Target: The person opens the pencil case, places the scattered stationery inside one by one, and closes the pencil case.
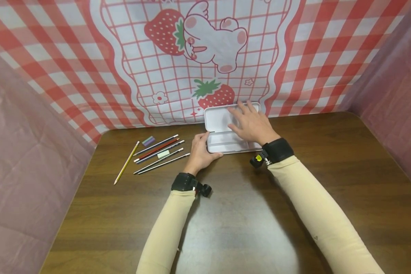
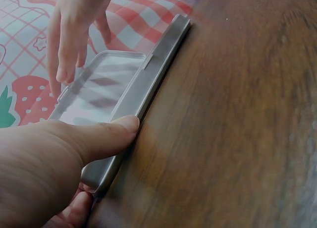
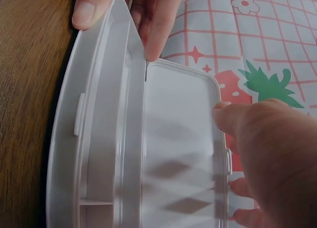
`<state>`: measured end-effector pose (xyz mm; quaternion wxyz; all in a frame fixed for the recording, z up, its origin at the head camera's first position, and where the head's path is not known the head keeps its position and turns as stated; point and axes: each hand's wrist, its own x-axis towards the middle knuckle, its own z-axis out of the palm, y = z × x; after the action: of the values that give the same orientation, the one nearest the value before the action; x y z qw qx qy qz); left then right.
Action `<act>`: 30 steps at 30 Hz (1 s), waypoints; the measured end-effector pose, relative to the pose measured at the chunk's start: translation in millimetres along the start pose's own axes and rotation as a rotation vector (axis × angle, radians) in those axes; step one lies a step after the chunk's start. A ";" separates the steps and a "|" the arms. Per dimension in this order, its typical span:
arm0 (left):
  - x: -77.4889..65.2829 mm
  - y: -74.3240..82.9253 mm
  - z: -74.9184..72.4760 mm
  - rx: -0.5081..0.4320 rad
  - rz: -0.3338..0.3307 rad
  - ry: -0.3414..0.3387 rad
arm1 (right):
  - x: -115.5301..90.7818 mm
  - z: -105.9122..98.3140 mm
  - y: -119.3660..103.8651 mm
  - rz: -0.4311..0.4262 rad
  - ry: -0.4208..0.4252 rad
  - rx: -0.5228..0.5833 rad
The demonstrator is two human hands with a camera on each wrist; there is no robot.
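A white pencil case [image 1: 222,147] stands near the back edge of the table, its lid [image 1: 218,118] raised and leaning back. Inside, the right wrist view shows compartments parted by thin walls, with nothing in them. My left hand [image 1: 200,154] grips the case's left end, thumb [image 2: 121,131] along the front wall and fingers round the end. Over the right part of the lid is my right hand [image 1: 255,125], fingers extended and spread. Its thumb [image 3: 230,114] is right at the lid's rim.
Left of the case lie several pencils [image 1: 161,147], a purple-blue eraser [image 1: 148,141] and a pale green eraser [image 1: 163,154]. A yellow pencil [image 1: 126,163] lies apart, farther left. Behind the table [image 1: 239,213] hangs a red-checked strawberry cloth [image 1: 123,76].
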<state>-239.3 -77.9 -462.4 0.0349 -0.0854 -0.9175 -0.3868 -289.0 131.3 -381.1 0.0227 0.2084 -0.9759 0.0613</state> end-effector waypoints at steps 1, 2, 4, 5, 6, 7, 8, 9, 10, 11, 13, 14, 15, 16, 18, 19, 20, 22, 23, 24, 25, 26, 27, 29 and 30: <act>-0.1 0.1 0.2 0.001 -0.001 0.000 | -0.7 -0.8 0.0 -0.003 0.008 0.000; -0.2 0.3 0.3 0.002 -0.003 -0.002 | -1.7 -1.5 0.4 -0.008 0.018 0.002; -0.5 0.8 0.3 0.003 -0.006 -0.006 | -4.1 -2.2 2.4 -0.011 0.037 0.009; -0.6 1.1 0.4 0.001 -0.004 -0.006 | -5.4 -2.3 4.2 -0.012 0.049 0.012; -0.7 1.5 0.3 0.000 -0.005 -0.006 | -6.6 -2.3 6.1 -0.011 0.059 0.018; -0.9 1.8 0.1 -0.003 -0.006 -0.005 | -7.7 -2.0 8.6 -0.011 0.071 0.023; -1.1 2.2 -0.3 -0.006 -0.009 -0.004 | -8.9 -1.5 11.0 -0.012 0.080 0.028; -1.2 2.4 -0.6 -0.008 -0.010 -0.003 | -10.0 -0.9 13.9 -0.011 0.088 0.030; -1.2 2.3 -0.7 -0.009 -0.011 -0.002 | -11.1 -0.1 17.0 -0.007 0.094 0.032; -1.2 2.4 -1.0 -0.007 -0.010 -0.001 | -12.3 0.4 20.1 -0.005 0.100 0.035; -1.0 2.3 -1.3 -0.007 -0.010 -0.001 | -14.5 1.7 26.4 0.000 0.111 0.043; -0.8 2.0 -1.2 -0.005 -0.008 -0.001 | -15.6 2.3 29.4 0.003 0.115 0.049; -0.8 1.8 -1.3 -0.005 -0.005 0.001 | -16.7 2.8 32.6 0.006 0.121 0.055; -0.6 1.5 -1.2 -0.004 -0.003 0.001 | -17.6 3.4 35.5 0.008 0.127 0.062; -0.5 0.9 -1.1 -0.003 -0.003 0.001 | -19.3 4.3 40.8 0.010 0.135 0.075; -0.7 0.7 -1.1 -0.002 -0.003 0.000 | -20.5 4.6 43.1 0.012 0.138 0.080; -0.8 0.6 -1.0 -0.002 -0.004 -0.001 | -21.7 4.6 45.4 0.014 0.141 0.082; -0.9 0.5 -0.7 0.001 -0.003 -0.004 | -24.7 3.9 49.5 0.024 0.146 0.091; -1.1 0.6 -0.6 0.000 -0.002 -0.004 | -26.2 3.3 51.5 0.028 0.150 0.094; -1.1 0.8 -0.6 -0.001 -0.001 -0.003 | -27.8 2.6 53.4 0.033 0.153 0.096; -1.1 0.8 -0.5 -0.002 -0.001 -0.002 | -29.1 2.1 55.7 0.039 0.155 0.097; -1.1 0.8 -0.4 -0.004 -0.001 -0.001 | -30.4 1.7 57.9 0.044 0.156 0.098; -1.0 0.9 -0.4 -0.005 0.001 0.001 | -31.7 1.3 60.2 0.048 0.157 0.100; -1.0 1.0 -0.5 -0.007 0.003 0.002 | -34.0 0.9 64.5 0.060 0.154 0.098; -1.1 1.1 -0.6 -0.007 0.003 0.000 | -35.3 0.9 66.4 0.067 0.150 0.100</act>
<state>-238.0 -77.7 -461.4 0.0353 -0.0867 -0.9160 -0.3900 -284.1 205.6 -391.8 0.0834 0.1711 -0.9736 0.1260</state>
